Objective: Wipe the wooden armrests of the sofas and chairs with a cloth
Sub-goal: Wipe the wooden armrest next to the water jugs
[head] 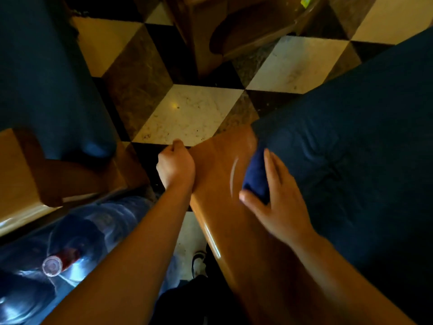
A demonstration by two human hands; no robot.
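While your right hand (278, 202) presses the folded blue cloth (255, 177) flat on the wooden armrest (218, 184) beside the cushion (351, 141), your left hand (175, 165) is fisted against its outer edge, holding nothing visible. Beyond the armrest's end lies open checkered floor (192, 113).

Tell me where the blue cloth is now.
In the head view, the cloth is right of centre under the right hand, on the wooden armrest beside the dark blue cushion.
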